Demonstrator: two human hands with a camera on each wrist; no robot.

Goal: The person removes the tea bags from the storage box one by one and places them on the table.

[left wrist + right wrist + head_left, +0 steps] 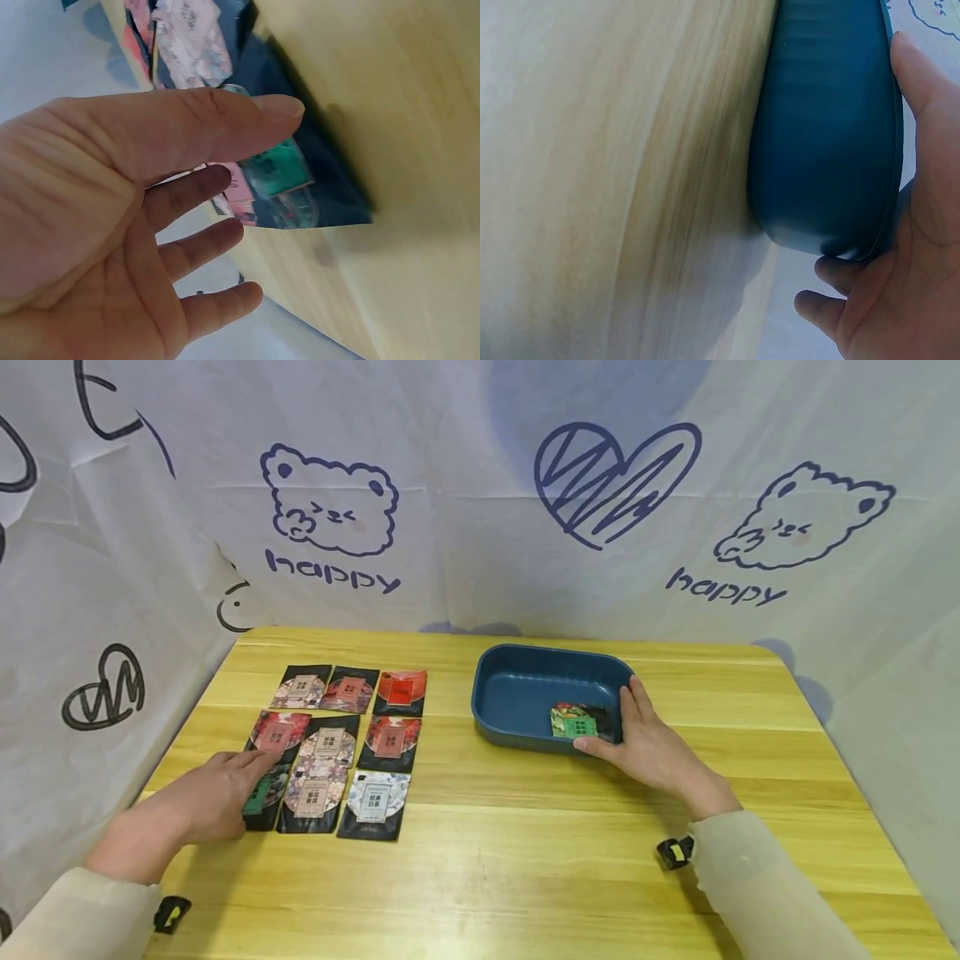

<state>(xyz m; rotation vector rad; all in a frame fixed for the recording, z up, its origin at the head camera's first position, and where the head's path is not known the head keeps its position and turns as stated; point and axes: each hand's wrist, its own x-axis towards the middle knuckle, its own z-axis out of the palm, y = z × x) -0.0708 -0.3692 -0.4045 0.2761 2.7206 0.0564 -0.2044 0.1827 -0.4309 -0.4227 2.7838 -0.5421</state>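
Note:
My left hand (201,795) reaches over the left column of flat sachets, fingers loosely extended, holding nothing. Under its fingertips lie a black sachet with a green label (283,169) and, just behind it, a red sachet with a pink label (276,737). The palm partly covers the green-labelled one. My right hand (663,758) grips the right end of a dark blue rectangular bin (504,737), thumb at the front rim and fingers round the far corner. Inside the bin, near its right end, lies another green-labelled sachet (576,722).
Several more sachets lie in rows to the right of my left hand, among them a white-and-blue one (373,805), a pink floral one (313,785) and a red one (401,692). The wooden table (480,868) backs onto a white printed cloth (465,527).

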